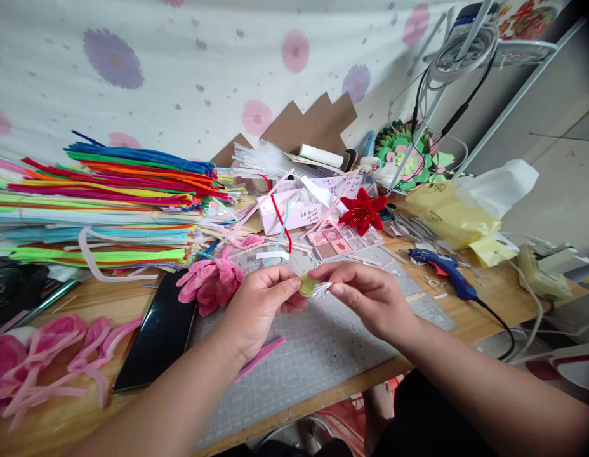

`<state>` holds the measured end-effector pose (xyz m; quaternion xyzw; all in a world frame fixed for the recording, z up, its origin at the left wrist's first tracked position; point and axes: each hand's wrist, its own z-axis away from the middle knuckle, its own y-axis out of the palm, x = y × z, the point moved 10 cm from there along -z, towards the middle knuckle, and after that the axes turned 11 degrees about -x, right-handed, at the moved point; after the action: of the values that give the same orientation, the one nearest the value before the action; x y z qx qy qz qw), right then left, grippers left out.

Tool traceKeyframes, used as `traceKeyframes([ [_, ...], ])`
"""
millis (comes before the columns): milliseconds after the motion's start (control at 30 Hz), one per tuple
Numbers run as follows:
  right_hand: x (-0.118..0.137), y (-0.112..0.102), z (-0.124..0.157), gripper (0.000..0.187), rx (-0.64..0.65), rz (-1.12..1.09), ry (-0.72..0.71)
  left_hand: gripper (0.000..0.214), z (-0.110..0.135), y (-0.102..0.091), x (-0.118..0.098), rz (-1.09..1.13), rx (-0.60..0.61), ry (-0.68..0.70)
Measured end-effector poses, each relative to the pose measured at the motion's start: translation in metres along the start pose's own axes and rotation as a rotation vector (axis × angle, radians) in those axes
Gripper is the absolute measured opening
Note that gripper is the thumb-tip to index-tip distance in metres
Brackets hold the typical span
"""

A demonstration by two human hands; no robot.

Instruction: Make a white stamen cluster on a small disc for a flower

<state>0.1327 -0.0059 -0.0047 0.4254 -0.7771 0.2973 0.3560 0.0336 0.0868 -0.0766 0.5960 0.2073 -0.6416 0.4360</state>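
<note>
Above the grey cutting mat [342,355], both my hands meet. My left hand [268,301] is closed, thumb and fingers pinching a small round yellow-green piece [306,286] that looks like a roll of tape. My right hand [365,295] pinches a small bunch of thin white strands [322,289] against the roll's right side. Whether the strands are fixed to it I cannot tell. Left of my left hand rests a pink pipe-cleaner flower [211,282]. A loose pink pipe cleaner [260,357] lies on the mat below my hands.
Bundles of coloured pipe cleaners [132,184] are stacked at the left, above a black tablet-like slab [154,336] and pink loops [56,355]. A red flower [363,211] stands behind a makeup palette [342,241]. A blue glue gun [444,270] lies right, its cable trailing off the edge.
</note>
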Motion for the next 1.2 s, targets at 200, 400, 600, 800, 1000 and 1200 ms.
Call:
traceKeyframes([
  [200,-0.021,-0.033,0.000,0.010,0.100,0.238,0.057,0.011,-0.004,-0.003,-0.002,-0.149,-0.023,0.069],
  [400,-0.033,-0.009,0.035,0.012,0.387,0.531,-0.041,0.009,-0.006,-0.005,-0.006,-0.217,-0.033,0.163],
  [600,-0.036,0.017,0.041,0.013,0.382,0.601,-0.123,0.009,-0.008,-0.006,-0.006,-0.211,-0.049,0.170],
  [800,-0.033,0.018,0.047,0.023,0.417,0.822,-0.294,0.009,-0.008,-0.004,-0.003,-0.264,-0.027,0.178],
  [1000,-0.035,0.013,0.050,0.022,0.466,0.798,-0.289,0.009,-0.007,-0.004,-0.002,-0.303,-0.028,0.176],
  [1200,-0.022,-0.035,0.035,0.025,0.371,0.676,-0.180,0.008,-0.008,-0.006,0.000,-0.357,-0.020,0.180],
])
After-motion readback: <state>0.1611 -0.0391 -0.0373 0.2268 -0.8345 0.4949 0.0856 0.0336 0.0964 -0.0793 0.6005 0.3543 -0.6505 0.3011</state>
